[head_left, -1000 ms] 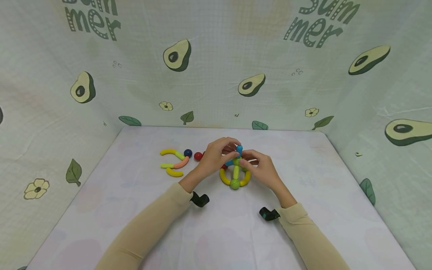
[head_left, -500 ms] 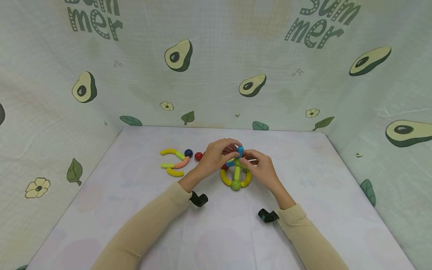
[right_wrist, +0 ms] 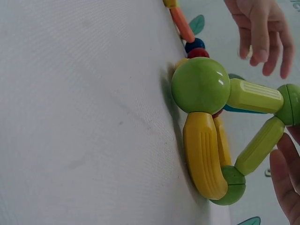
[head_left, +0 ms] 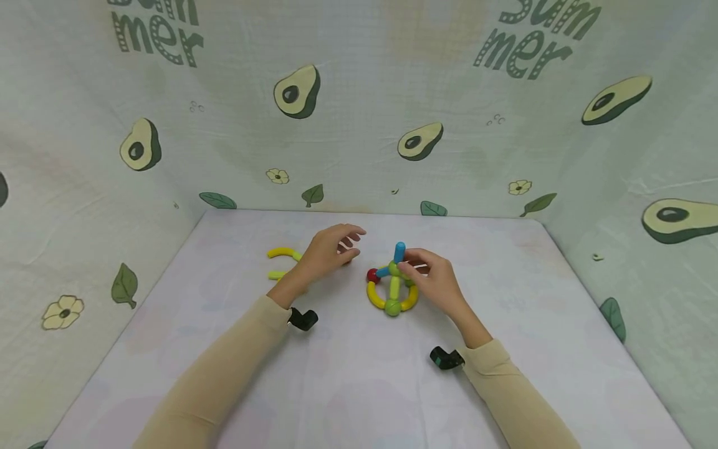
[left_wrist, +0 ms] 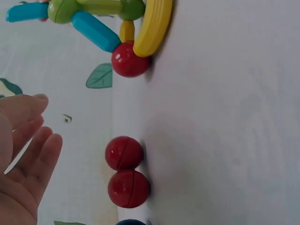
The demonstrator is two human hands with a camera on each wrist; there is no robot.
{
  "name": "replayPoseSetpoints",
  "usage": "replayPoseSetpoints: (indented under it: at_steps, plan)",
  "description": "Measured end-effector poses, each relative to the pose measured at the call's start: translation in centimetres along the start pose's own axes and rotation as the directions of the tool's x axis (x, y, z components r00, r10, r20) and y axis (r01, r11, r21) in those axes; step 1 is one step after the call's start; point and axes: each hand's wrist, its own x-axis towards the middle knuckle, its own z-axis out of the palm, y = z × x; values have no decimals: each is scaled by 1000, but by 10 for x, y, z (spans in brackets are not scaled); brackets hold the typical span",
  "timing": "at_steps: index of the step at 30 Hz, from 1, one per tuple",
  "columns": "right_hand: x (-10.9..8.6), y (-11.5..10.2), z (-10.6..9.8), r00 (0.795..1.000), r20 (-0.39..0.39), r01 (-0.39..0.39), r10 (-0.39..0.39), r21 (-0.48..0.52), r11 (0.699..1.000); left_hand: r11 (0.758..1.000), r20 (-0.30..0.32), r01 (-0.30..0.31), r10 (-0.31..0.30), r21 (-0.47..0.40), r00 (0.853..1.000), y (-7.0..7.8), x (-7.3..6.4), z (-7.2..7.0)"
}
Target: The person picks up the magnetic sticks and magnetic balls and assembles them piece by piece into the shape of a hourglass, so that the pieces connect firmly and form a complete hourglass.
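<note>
A magnetic ball-and-stick frame (head_left: 392,307) stands on the table, with a ring of yellow curved sticks at its base. Green and blue sticks rise from there to a green ball (head_left: 395,269) at the top, and a blue stick (head_left: 399,252) points up from that ball. My right hand (head_left: 436,277) holds the frame at the top ball from the right, thumb and fingers near it in the right wrist view. Over the loose pieces to the left hovers my left hand (head_left: 325,254), fingers loosely bent and holding nothing. Two red balls (left_wrist: 126,171) lie near it in the left wrist view.
Left of the frame lie a yellow curved stick (head_left: 280,252) and a light green stick (head_left: 277,275), partly covered by the left arm. A coral stick (right_wrist: 182,23) and a dark blue ball (right_wrist: 195,45) show in the right wrist view. Printed cloth walls surround the table.
My left hand has let go of the upright blue stick and moved left, over the loose pieces. The blue stick stays upright on the frame. My right hand has hardly moved.
</note>
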Motion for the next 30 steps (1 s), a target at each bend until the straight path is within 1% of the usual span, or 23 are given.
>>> replayPoseSetpoints:
  at_steps: [3, 6, 8, 11, 14, 19, 26, 30]
  plan:
    - [-1, 0, -1, 1000, -3, -5, 5, -6, 1000, 999, 53, 34, -35, 17, 998, -10, -2, -3]
    - [-1, 0, -1, 1000, -4, -11, 11, -6, 1000, 998, 106, 63, -66, 28, 992, -17, -3, -3]
    - [-1, 0, -1, 1000, -3, -12, 12, -4, 1000, 996, 133, 79, -85, 51, 987, -21, -4, -1]
    - [-1, 0, 0, 1000, -3, -8, 8, -2, 1000, 991, 162, 90, -106, 102, 981, -26, -4, 1]
    - [0, 0, 0, 1000, -3, 3, -3, 0, 1000, 987, 183, 79, -104, 137, 978, -29, -4, 4]
    - [1, 0, 0, 1000, 2, 14, -14, 8, 1000, 987, 183, 58, -86, 152, 979, -32, -5, 6]
    - [1, -1, -1, 1000, 3, 8, -8, 4, 1000, 983, 181, 45, -78, 179, 980, -35, -4, 8]
    - [0, 0, 0, 1000, 2, 3, -3, 0, 1000, 987, 168, 63, -87, 145, 982, -34, -5, 9]
